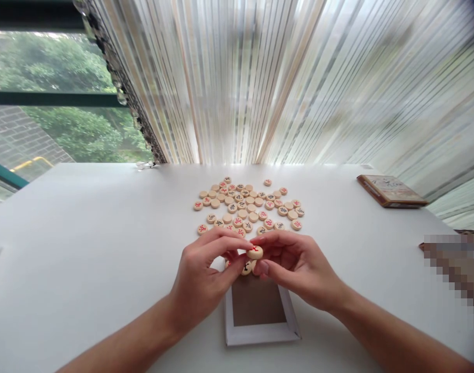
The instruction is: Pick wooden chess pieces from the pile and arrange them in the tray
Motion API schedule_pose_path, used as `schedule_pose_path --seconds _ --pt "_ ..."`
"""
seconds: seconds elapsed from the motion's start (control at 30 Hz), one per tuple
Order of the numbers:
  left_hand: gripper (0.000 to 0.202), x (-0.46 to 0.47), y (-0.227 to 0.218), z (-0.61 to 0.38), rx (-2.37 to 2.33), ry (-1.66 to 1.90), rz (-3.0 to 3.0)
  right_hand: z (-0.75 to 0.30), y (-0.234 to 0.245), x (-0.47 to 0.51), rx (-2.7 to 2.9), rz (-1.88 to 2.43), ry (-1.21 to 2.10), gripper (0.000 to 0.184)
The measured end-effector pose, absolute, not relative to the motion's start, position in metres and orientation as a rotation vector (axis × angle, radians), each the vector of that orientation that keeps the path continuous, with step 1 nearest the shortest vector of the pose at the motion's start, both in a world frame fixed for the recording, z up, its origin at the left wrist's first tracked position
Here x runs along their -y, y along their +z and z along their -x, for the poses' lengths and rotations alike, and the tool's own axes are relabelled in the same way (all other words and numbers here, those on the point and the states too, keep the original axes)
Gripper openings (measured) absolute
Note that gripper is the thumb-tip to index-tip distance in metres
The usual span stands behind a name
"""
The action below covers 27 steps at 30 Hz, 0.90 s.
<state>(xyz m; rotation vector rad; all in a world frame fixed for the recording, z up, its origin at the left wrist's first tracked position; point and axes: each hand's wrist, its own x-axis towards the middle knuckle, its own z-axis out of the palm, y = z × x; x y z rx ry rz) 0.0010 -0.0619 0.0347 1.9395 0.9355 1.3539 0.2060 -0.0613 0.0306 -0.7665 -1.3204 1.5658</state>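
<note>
Between the fingertips of both hands is a round wooden Chinese chess piece (254,253) with a red character facing up. My left hand (207,264) pinches it from the left with thumb and index finger. My right hand (295,261) is curled in from the right, its index fingertip at the piece's far edge and its thumb lower, against another piece in the tray. Below the hands lies a shallow white-rimmed box tray (263,335) with a dark inside. A row of pieces, one with a black character (246,268), sits at its far end, partly covered by my fingers.
Many loose Chinese chess pieces (242,213), some face up, some blank side up, spread beyond the hands on the white table (104,248). A flat brown-edged box (392,190) lies at the back right. A pixelated brown object is at the right edge. A striped curtain hangs behind.
</note>
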Motion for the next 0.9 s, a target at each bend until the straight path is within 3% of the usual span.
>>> schedule_pose_path --seconds 0.5,0.67,0.9 --pt "0.022 0.057 0.028 0.001 -0.885 1.382 -2.224 -0.219 0.040 0.051 1.791 1.048 1.203 0.016" --pt "0.021 0.053 0.028 0.003 -1.089 1.334 -2.101 -0.231 0.043 0.043 1.972 1.126 0.907 0.016" --pt "0.022 0.049 0.026 0.004 -1.115 1.296 -2.065 -0.233 0.044 0.046 2.328 1.114 0.799 0.021"
